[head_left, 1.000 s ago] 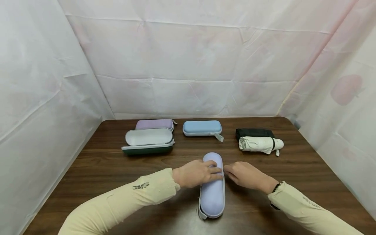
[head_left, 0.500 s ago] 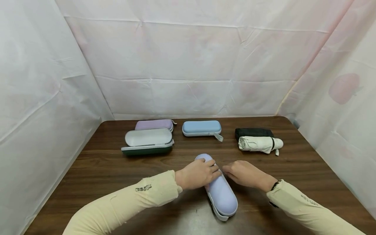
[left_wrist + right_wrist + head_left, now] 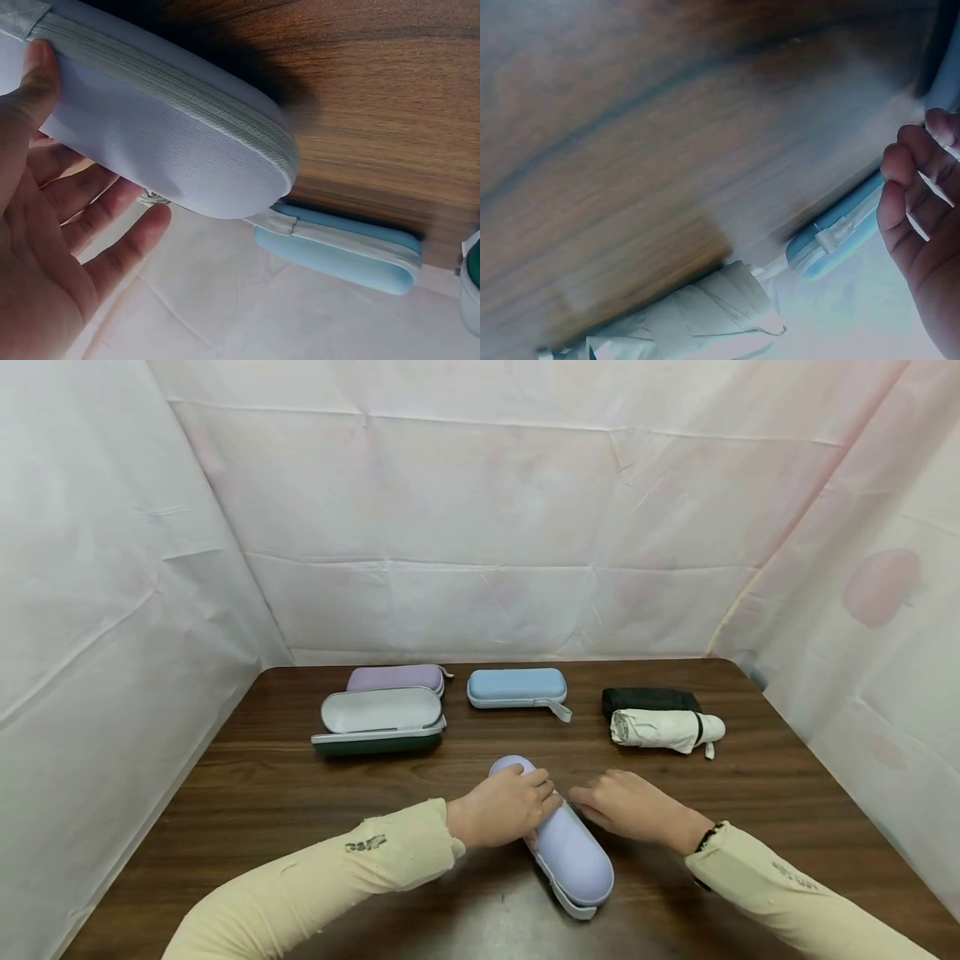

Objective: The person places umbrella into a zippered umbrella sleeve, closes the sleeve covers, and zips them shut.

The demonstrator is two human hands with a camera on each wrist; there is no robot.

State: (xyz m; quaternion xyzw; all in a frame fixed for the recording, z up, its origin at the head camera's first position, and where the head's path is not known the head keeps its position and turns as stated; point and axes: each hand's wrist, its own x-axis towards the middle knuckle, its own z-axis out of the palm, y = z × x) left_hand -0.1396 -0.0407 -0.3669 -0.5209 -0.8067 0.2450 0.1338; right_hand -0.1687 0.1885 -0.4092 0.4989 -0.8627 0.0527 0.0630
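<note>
A lavender hard zip case point(image 3: 576, 858) with a grey zipper band lies slantwise near the table's middle, its strap end towards me. My left hand point(image 3: 502, 806) grips its upper part from the left, fingers over the lid. In the left wrist view, the thumb point(image 3: 41, 79) presses the case's side by the zipper point(image 3: 172, 94). My right hand point(image 3: 626, 808) is by the case's right edge with its fingers bent. In the right wrist view, its fingertips point(image 3: 901, 161) are near the lavender case point(image 3: 946, 79); whether they pinch anything there is hidden.
Behind stand a blue case point(image 3: 516, 685) with a strap, a purple case point(image 3: 393, 677), and a dark green case point(image 3: 378, 743) with its pale lid raised. A folded white umbrella point(image 3: 656, 728) lies at the right, in front of a black folded item point(image 3: 648, 697). White sheeting point(image 3: 480, 510) surrounds the table.
The lavender case has turned from nearly straight to slanted, its near end swinging right and its far end left. My left hand turned with it; my right hand stayed almost in place.
</note>
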